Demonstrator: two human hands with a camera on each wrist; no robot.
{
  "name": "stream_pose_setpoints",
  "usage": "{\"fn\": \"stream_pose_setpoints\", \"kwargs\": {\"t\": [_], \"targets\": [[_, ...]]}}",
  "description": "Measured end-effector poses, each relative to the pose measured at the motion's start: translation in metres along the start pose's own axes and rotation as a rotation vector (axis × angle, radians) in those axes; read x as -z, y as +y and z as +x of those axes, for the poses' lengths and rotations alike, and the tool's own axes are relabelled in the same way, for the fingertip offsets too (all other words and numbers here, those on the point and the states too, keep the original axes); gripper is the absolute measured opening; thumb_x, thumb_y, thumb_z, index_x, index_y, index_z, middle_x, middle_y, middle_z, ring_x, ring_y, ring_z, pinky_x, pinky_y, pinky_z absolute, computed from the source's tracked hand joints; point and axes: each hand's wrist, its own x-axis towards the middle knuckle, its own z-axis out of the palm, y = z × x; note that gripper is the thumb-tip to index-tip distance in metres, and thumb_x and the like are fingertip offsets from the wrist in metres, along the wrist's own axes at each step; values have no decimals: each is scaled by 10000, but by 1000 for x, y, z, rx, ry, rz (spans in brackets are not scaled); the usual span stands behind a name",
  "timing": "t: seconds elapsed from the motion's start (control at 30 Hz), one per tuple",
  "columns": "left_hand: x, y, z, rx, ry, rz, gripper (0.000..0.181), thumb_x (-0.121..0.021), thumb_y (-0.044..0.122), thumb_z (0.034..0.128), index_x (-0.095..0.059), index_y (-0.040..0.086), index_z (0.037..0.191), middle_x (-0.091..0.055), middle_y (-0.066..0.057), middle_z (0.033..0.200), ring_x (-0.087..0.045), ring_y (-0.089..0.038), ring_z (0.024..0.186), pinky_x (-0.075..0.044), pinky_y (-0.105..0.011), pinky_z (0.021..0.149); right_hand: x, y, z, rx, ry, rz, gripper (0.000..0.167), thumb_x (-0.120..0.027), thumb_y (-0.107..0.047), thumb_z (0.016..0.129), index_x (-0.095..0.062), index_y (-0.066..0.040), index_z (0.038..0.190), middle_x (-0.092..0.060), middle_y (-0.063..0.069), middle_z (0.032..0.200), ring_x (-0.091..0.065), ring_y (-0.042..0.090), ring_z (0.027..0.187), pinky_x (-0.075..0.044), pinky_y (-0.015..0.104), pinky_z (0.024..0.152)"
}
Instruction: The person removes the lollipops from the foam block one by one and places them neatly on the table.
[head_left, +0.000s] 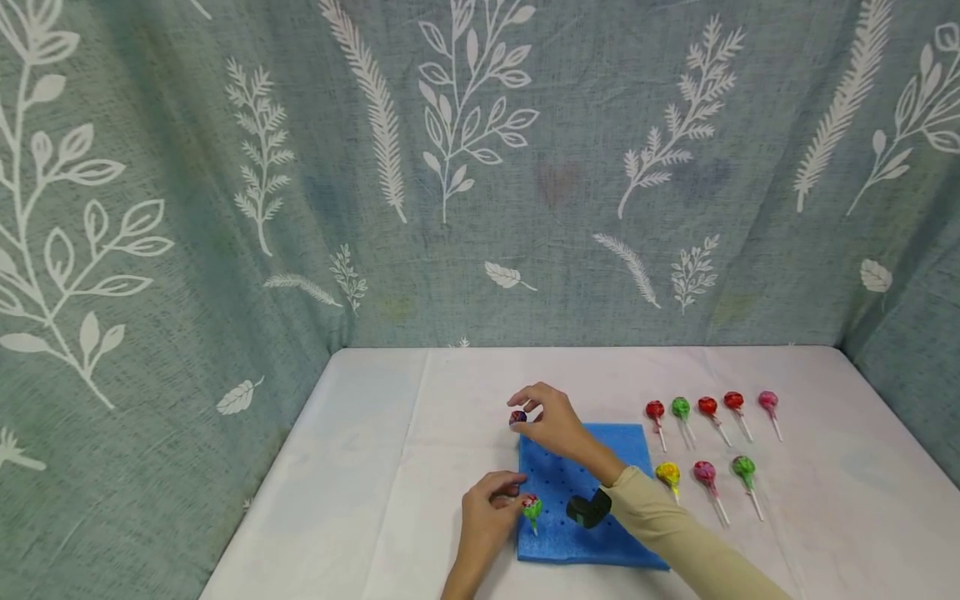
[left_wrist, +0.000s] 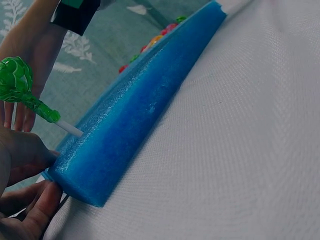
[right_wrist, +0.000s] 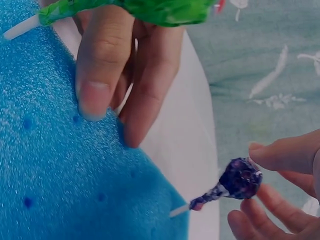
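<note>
A blue foam block (head_left: 555, 546) with rows of small holes lies on the white table. At its far left corner my right hand (head_left: 557, 429) pinches a dark purple lollipop (right_wrist: 242, 177) by its wrapped head; the white stick's end is at the foam, apparently in it. My left hand (head_left: 483, 512) grips the block's left edge, its thumb (right_wrist: 97, 95) on the top face and its fingers against the side. Close to this hand, a green lollipop (left_wrist: 32, 95) stands tilted with its stick in the foam, its red-marked top showing in the head view.
Right of the block, several wrapped lollipops lie in two rows, among them a red one (head_left: 655, 411), a pink one (head_left: 768, 401) and a yellow one (head_left: 667, 475). A leaf-patterned grey-green curtain (head_left: 562, 275) surrounds the table (head_left: 352, 467). A black wrist camera (head_left: 588, 510) covers part of the foam.
</note>
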Motion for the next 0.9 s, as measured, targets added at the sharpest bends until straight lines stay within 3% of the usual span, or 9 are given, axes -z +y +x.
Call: {"fn": "stream_pose_setpoints", "kwargs": {"t": [0.17, 0.37, 0.43, 0.6, 0.9], "targets": [[2, 1, -1, -25, 15, -8, 253, -736, -63, 715, -724, 15, 956, -676, -86, 951, -642, -250, 819, -538, -225, 675, -10, 3, 3, 11, -1, -13, 196, -760, -19, 756, -703, -98, 926, -617, 65, 910, -574, 197, 812, -522, 237, 633], [5, 32, -6, 2, -2, -16, 226, -705, -97, 721, -700, -65, 945, -665, -181, 947, -625, -363, 831, -545, -264, 678, -14, 5, 2, 22, 15, -1, 159, -754, 34, 738, -708, -57, 860, -607, 43, 838, -588, 172, 748, -519, 233, 627], [4, 27, -5, 6, -1, -9, 229, -714, -84, 722, -712, -33, 945, -672, -143, 949, -633, -320, 834, -542, -247, 685, -14, 5, 1, 23, 20, -4, 168, -758, 38, 732, -707, -65, 855, -608, 38, 837, -588, 165, 745, -519, 224, 630], [-1, -1, 0, 8, 9, -5, 257, -745, -42, 722, -735, 65, 955, -677, -37, 963, -639, -210, 839, -531, -210, 699, -9, 4, -2, 32, 34, -5, 179, -770, 31, 724, -704, -60, 863, -614, 51, 838, -598, 173, 757, -525, 206, 632], [-2, 0, 1, -20, 27, 24, 260, -743, -59, 708, -732, 42, 947, -677, -57, 943, -633, -195, 813, -533, -213, 675, -2, 6, -10, 29, 116, 24, 190, -759, 34, 736, -703, -69, 886, -617, 54, 861, -625, 179, 790, -548, 238, 660]]}}
